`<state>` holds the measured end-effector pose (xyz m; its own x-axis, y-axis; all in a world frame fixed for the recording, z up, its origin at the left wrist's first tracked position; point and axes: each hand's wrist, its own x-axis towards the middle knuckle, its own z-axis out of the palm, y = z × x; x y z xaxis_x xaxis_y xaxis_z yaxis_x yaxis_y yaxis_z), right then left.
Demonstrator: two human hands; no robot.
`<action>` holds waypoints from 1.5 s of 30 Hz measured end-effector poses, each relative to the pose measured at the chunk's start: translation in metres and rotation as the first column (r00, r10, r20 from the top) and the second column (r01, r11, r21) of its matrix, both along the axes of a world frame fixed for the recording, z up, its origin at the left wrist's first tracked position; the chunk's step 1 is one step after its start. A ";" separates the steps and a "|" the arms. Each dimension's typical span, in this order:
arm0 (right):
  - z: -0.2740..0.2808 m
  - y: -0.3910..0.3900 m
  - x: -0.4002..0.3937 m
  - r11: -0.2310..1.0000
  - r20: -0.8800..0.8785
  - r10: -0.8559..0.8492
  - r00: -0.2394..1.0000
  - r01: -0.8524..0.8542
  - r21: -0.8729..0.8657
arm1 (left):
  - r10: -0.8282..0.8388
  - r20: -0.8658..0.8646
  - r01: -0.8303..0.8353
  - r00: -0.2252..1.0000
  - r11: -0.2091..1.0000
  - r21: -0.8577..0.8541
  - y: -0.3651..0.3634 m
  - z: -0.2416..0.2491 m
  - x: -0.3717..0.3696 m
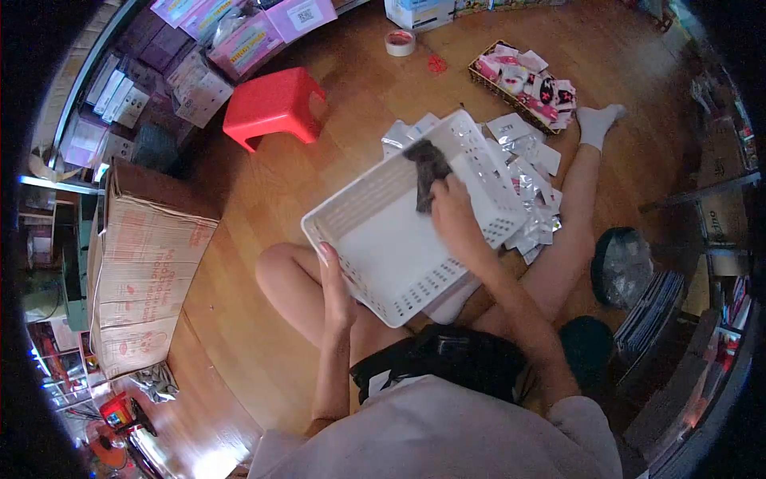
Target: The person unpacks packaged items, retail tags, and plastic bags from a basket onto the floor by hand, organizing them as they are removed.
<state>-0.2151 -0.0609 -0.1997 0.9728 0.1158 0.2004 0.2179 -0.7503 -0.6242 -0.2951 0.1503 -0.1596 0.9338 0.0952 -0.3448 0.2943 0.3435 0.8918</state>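
A white plastic basket point(383, 247) with perforated sides rests tilted over my lap. My left hand point(337, 291) grips its near left corner, the thumb on the rim. Inside the basket, my right hand point(452, 211) is closed on a dark grey cloth item point(428, 164) near the far right end. The rest of the basket floor shows white and bare. Beside and beyond the basket, many flat silvery and white packets point(527, 172) lie in a loose pile on the floor between the basket and my outstretched leg.
A red stool point(279, 108) stands at upper left, with a large cardboard box point(148, 271) below it. A wicker basket of pink and white packets point(527, 84) sits at upper right, near my foot. A tape roll point(400, 43) lies at the top. Shelves line both sides.
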 end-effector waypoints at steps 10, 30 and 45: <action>0.010 0.068 0.022 0.455 -0.328 0.035 0.944 0.277 0.846 | -0.009 -0.066 0.023 0.998 0.979 0.202 -0.029 0.001 -0.019; 0.016 0.037 0.067 0.884 0.180 0.356 0.917 -0.393 0.252 | -0.095 0.293 -0.159 0.951 0.665 0.730 -0.036 0.030 0.014; -0.034 0.075 -0.014 0.902 -0.029 0.037 0.999 -0.021 0.431 | -0.276 0.134 0.212 0.952 0.908 0.361 0.000 -0.017 0.006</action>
